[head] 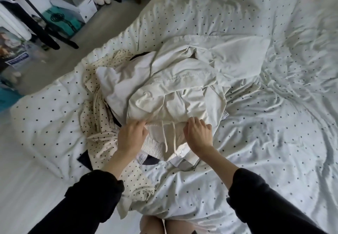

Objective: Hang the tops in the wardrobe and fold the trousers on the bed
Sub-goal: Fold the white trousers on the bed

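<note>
— Where were the trousers (175, 94) when you reached in?

— At the centre of the frame, heaped on other clothes on the dotted bed (274, 142), waistband nearest you. Your left hand (130, 135) pinched the elastic waistband at its left end; your right hand (197, 133), fingers curled, gripped it at the right, the drawstring (170, 138) dangling between them.

— How would they handle?

— Likely light, soft and limp, sagging wherever unsupported. The waistband corners looked the surest hold for lifting them clear of the spotted top (97, 116) at lower left before folding.
</note>
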Demonstrator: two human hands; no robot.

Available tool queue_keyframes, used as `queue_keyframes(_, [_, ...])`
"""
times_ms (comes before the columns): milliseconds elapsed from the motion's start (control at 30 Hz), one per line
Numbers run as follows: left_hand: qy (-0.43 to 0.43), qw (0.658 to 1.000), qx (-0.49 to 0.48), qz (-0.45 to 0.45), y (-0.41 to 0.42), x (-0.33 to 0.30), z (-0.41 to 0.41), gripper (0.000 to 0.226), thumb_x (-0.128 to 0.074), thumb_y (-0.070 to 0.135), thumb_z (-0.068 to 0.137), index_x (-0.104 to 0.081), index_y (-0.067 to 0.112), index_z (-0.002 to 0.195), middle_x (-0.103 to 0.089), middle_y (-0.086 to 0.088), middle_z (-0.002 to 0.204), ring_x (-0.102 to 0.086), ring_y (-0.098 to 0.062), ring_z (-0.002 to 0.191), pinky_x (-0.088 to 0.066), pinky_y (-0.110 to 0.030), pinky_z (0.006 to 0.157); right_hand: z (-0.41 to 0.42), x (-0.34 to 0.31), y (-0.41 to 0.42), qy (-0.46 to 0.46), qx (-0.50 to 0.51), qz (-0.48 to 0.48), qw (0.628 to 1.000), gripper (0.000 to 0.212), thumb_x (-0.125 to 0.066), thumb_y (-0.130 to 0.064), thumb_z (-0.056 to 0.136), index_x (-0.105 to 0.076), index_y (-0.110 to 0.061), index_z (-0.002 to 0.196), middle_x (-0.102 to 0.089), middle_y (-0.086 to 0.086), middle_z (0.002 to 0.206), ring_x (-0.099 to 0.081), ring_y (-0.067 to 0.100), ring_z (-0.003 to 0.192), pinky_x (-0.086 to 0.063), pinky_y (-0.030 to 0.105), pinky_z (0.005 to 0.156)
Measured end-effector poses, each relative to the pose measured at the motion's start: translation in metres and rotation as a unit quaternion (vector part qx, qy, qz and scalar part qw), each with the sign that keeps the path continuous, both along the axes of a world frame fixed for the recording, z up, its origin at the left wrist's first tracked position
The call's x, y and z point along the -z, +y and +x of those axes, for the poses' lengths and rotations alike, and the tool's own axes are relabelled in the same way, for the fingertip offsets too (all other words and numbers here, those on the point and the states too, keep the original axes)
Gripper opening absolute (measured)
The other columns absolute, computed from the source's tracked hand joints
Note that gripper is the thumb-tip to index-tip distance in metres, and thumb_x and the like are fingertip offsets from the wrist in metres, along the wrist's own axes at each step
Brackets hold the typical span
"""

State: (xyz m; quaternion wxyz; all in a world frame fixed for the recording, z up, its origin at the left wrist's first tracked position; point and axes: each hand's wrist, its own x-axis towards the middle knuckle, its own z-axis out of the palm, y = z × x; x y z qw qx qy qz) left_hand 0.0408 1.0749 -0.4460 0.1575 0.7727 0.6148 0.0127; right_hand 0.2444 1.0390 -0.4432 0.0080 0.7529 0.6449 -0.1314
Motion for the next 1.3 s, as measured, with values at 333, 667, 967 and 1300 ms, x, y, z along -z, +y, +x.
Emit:
queue_keyframes(333, [-0.234, 0.972, 0.035, -0.010, 0.006, -0.121, 0.023, 0.020, -0.048, 0.003, 0.091, -0.060, -0.006, 0.079, -0.052, -0.007, 0.073, -0.041, -0.017, 0.057, -0.030, -0.029, 0.057, 0.032, -0.115, -0.023, 0.163, 0.138, 0.196, 0.957, 0.024, -0.045, -0.017, 0.098, -0.066, -0.004, 0.102, -0.063, 0.015, 0.100, -0.058, 0.033, 0.089, -0.042, 0.036, 0.066])
queue_keyframes(667, [-0.325, 0.938, 0.089, 0.085, -0.036, -0.225, 0.091, 0.033, -0.050, 0.004, 0.091, -0.065, 0.012, 0.119, -0.061, -0.003, 0.123, -0.054, -0.003, 0.083, -0.044, -0.019, 0.077, 0.058, -0.109, -0.097, 0.258, 0.295, 0.080, 0.916, 0.021, -0.059, -0.027, 0.088, -0.062, -0.008, 0.082, -0.062, 0.007, 0.080, -0.057, 0.024, 0.076, -0.041, 0.031, 0.066])
queue_keyframes(967, [-0.397, 0.909, 0.015, 0.126, -0.083, -0.256, 0.138, 0.034, -0.048, 0.003, 0.093, -0.062, 0.011, 0.123, -0.062, -0.004, 0.119, -0.063, -0.020, 0.098, -0.052, -0.038, 0.089, 0.117, -0.113, -0.142, 0.343, 0.316, -0.024, 0.884, 0.028, -0.040, -0.008, 0.084, -0.066, -0.016, 0.089, -0.063, 0.007, 0.073, -0.059, 0.022, 0.063, -0.053, 0.026, 0.059])
queue_keyframes(1300, [-0.173, 0.978, 0.117, -0.004, -0.114, -0.254, 0.166, 0.019, -0.054, 0.020, 0.091, -0.064, 0.029, 0.104, -0.065, 0.007, 0.083, -0.060, -0.015, 0.068, -0.044, -0.028, 0.060, 0.266, -0.225, -0.157, 0.320, 0.405, 0.207, 0.831, 0.017, -0.057, -0.013, 0.090, -0.068, -0.005, 0.100, -0.067, 0.014, 0.081, -0.068, 0.031, 0.066, -0.058, 0.046, 0.071])
